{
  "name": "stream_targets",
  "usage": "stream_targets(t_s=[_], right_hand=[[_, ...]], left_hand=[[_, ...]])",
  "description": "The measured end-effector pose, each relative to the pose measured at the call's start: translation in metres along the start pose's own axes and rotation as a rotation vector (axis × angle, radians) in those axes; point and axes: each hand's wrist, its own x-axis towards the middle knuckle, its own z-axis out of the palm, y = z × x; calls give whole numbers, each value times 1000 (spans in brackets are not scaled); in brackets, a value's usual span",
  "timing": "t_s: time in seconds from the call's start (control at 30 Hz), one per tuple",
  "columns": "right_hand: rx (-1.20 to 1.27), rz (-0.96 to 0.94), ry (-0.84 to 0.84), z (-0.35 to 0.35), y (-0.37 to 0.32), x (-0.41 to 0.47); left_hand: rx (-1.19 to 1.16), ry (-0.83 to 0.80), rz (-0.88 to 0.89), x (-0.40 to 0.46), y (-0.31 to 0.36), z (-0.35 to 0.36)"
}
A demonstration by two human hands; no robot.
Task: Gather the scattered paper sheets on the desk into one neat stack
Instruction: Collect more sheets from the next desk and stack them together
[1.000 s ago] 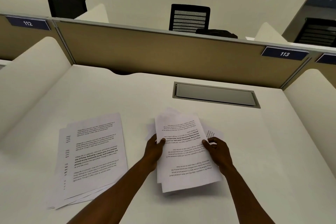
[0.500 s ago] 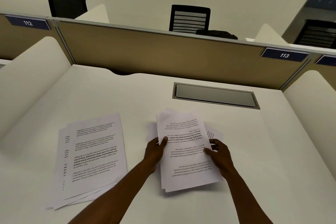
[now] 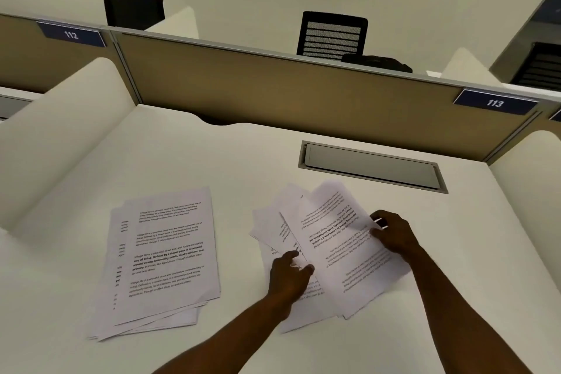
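Two groups of printed white sheets lie on the white desk. The left pile is loosely fanned, with its lower edges uneven. The right bundle is tilted and splayed, with text upside down to me. My right hand pinches the bundle's right edge between thumb and fingers. My left hand grips the lower left edges of the sheets that stick out beneath the top pages. Part of the bundle's lower sheets is hidden under my left hand.
A recessed grey cable hatch sits in the desk behind the right bundle. A tan partition closes the back, with white side dividers left and right. Black chairs stand beyond it.
The right bundle has turned clockwise and fanned apart. My right hand moved up and right along its edge, and my left hand dropped lower onto the exposed under sheets.
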Motion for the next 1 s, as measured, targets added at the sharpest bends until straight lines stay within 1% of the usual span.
stream_targets(t_s=[0.07, 0.13, 0.27, 0.47, 0.7, 0.83, 1.0], right_hand=[[-64, -37, -37, 6, -4, 8], [-110, -78, -34, 15, -8, 15], [-193, -127, -17, 35, -18, 28], [-235, -86, -75, 54, -31, 36], [-267, -66, -60, 55, -33, 33], [-209, -13, -31, 56, -33, 31], [-135, 85, -60, 58, -34, 29]], left_hand=[[-21, 72, 32, -2, 0, 0], [-63, 129, 42, -4, 1, -1], [-113, 147, 9, -4, 5, -4], [-187, 166, -36, 3, 6, -10], [-352, 163, -65, 12, 14, -16], [-347, 165, -92, 15, 14, -16], [-355, 170, -111, 16, 12, -18]])
